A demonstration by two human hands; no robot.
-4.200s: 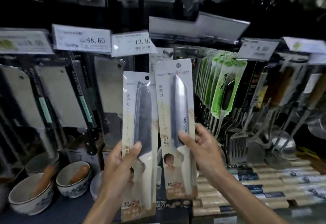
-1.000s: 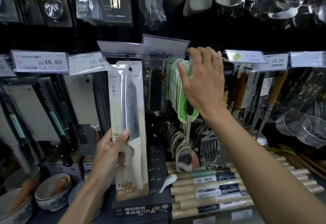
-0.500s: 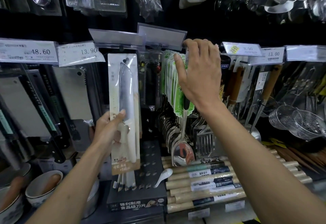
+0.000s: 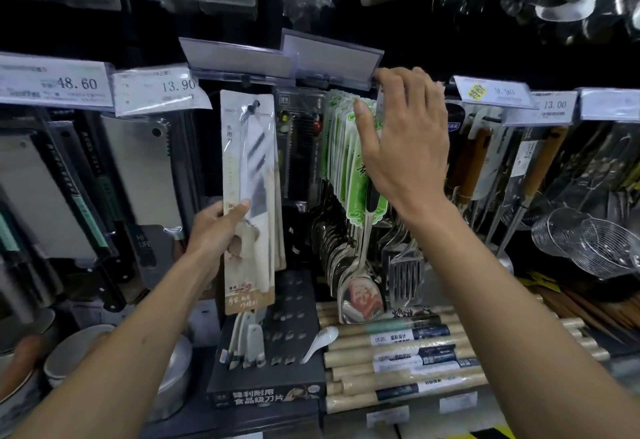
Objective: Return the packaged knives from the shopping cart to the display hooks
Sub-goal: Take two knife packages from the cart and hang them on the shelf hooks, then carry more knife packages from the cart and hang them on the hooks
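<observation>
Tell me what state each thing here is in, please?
packaged knife, upright, hang hole at the display hook, held.
left hand, gripping the package's middle.
right hand, raised to the clear tag flap; grip unclear.
clear tag flap, tipped upward.
green-carded spoons, hanging.

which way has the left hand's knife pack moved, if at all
Yes, the knife pack has risen toward the hook, its bottom edge now higher against the black blade box.

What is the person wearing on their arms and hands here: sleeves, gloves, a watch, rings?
Nothing worn shows. The left hand and right hand are bare, without gloves, and the fingers that show carry no rings. The left forearm and right forearm are uncovered to the picture's edge: no sleeve, watch or bracelet in view.
</observation>
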